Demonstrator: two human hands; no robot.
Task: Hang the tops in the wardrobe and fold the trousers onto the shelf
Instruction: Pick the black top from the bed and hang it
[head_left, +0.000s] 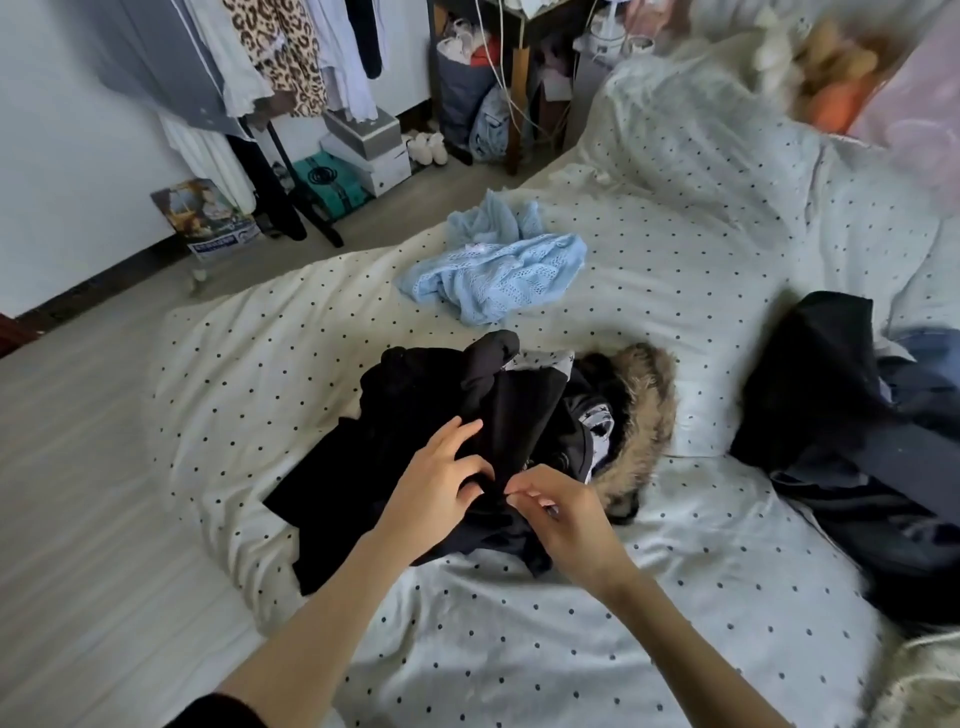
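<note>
A heap of black clothes lies on the dotted bed sheet in front of me. My left hand and my right hand both pinch a fold of the black garment at the near side of the heap. A fur-trimmed dark coat lies partly under the heap on its right. A light blue knitted top lies crumpled farther back on the bed. Dark trousers or jackets are piled at the right edge.
A clothes rack with hanging tops, one leopard-print, stands at the back left above stacked boxes. A dark table with bags under it stands beyond the bed. Bare floor runs along the bed's left side.
</note>
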